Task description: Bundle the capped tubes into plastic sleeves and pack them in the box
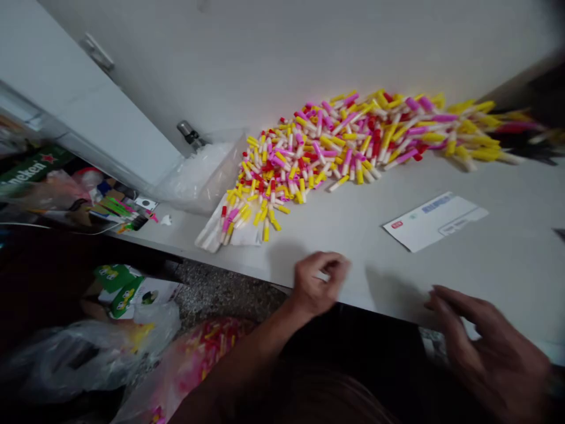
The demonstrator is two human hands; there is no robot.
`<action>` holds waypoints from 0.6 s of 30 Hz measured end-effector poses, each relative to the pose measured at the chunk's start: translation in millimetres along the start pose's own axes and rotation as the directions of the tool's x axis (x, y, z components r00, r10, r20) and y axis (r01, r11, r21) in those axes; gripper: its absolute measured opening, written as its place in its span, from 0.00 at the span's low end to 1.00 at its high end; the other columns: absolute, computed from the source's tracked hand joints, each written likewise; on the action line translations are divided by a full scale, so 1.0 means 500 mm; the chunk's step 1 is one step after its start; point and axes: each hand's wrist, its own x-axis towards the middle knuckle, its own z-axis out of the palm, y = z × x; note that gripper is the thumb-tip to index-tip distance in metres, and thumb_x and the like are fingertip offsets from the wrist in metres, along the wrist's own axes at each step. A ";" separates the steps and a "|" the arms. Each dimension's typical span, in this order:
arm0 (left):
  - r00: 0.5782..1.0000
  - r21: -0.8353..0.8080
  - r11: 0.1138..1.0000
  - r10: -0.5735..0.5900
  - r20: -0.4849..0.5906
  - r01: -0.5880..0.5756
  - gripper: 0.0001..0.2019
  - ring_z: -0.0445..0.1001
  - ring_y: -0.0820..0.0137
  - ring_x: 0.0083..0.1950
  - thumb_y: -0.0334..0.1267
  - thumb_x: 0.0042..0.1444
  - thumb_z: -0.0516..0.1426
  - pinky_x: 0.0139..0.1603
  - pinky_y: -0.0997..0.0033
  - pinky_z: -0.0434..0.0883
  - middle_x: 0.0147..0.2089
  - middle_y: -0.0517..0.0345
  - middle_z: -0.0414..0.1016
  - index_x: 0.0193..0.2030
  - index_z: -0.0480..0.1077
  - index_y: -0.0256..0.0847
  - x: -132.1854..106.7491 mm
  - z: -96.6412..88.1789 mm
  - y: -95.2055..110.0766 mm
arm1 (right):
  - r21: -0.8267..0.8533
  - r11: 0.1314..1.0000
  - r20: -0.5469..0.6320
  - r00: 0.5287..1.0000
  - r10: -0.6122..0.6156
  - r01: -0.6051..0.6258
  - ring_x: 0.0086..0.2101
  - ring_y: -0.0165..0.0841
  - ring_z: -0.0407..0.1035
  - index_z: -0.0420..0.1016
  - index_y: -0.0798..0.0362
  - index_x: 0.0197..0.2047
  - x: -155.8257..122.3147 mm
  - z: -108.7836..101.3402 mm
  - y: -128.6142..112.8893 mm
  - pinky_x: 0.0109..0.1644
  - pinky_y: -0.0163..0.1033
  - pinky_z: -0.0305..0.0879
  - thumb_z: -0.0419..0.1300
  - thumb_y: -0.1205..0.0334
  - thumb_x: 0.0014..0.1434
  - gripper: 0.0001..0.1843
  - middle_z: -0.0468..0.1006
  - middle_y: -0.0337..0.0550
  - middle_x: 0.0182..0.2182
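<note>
My left hand (318, 282) is over the table's front edge, its fingers curled in toward the thumb; whatever they hold, if anything, is too small to make out. To the right, my right hand (489, 347) is slightly blurred, fingers stretched forward and thumb apart, with nothing visible in it. Beyond both hands, a long heap of small tubes (318, 147), white with yellow, pink or red ends, lies against the wall. A white printed envelope (435, 221) lies flat on the table (335, 218), between the heap and my right hand.
A clear plastic bag (207, 176) of white pieces stands left of the heap. Below the table edge, a bag of coloured tubes (198, 359), another clear bag (79, 353) and green-and-white boxes (128, 288) sit on the floor. A green Heineken box (35, 168) is at far left.
</note>
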 end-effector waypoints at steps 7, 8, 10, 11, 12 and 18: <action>0.906 0.709 0.581 -0.131 -0.402 0.399 0.18 0.78 0.56 0.51 0.51 0.65 0.59 0.53 0.58 0.74 0.49 0.43 0.81 0.49 0.78 0.39 0.071 -0.327 -0.151 | -0.118 0.972 0.126 0.974 -0.189 0.204 0.41 0.41 0.81 0.81 0.46 0.51 0.040 0.107 -0.006 0.45 0.45 0.76 0.55 0.46 0.73 0.18 0.84 0.45 0.47; 0.902 0.747 0.509 -0.187 -0.390 0.429 0.18 0.78 0.55 0.51 0.53 0.65 0.58 0.51 0.58 0.73 0.48 0.44 0.81 0.46 0.79 0.40 0.076 -0.341 -0.161 | -0.135 0.965 0.119 0.970 -0.211 0.226 0.42 0.41 0.81 0.81 0.46 0.51 0.038 0.109 -0.003 0.46 0.45 0.76 0.55 0.47 0.74 0.17 0.84 0.46 0.46; 0.893 0.792 0.414 -0.254 -0.372 0.448 0.18 0.78 0.54 0.50 0.55 0.64 0.58 0.49 0.60 0.71 0.45 0.46 0.82 0.42 0.79 0.42 0.089 -0.345 -0.168 | -0.134 0.957 0.123 0.963 -0.241 0.257 0.42 0.41 0.81 0.81 0.47 0.51 0.033 0.107 0.002 0.48 0.45 0.76 0.56 0.48 0.73 0.17 0.84 0.47 0.46; 0.888 0.801 0.392 -0.274 -0.368 0.453 0.18 0.78 0.55 0.49 0.55 0.64 0.58 0.47 0.61 0.71 0.44 0.48 0.82 0.41 0.79 0.43 0.097 -0.341 -0.168 | -0.125 0.955 0.129 0.959 -0.252 0.268 0.42 0.41 0.81 0.81 0.48 0.52 0.030 0.105 0.003 0.48 0.45 0.76 0.56 0.49 0.73 0.16 0.84 0.47 0.46; 0.882 0.800 0.384 -0.294 -0.367 0.461 0.17 0.78 0.55 0.48 0.54 0.64 0.58 0.46 0.62 0.70 0.42 0.49 0.83 0.40 0.79 0.43 0.104 -0.335 -0.166 | -0.115 0.954 0.132 0.956 -0.261 0.277 0.42 0.40 0.81 0.81 0.49 0.52 0.029 0.103 0.003 0.49 0.45 0.76 0.57 0.50 0.73 0.16 0.84 0.47 0.46; 0.855 0.781 0.383 -0.376 -0.356 0.494 0.14 0.78 0.58 0.42 0.50 0.63 0.56 0.40 0.65 0.66 0.38 0.52 0.83 0.36 0.78 0.44 0.126 -0.317 -0.176 | -0.087 0.957 0.099 0.958 -0.269 0.277 0.41 0.40 0.81 0.82 0.51 0.50 0.031 0.103 -0.007 0.47 0.45 0.76 0.58 0.51 0.73 0.16 0.84 0.47 0.46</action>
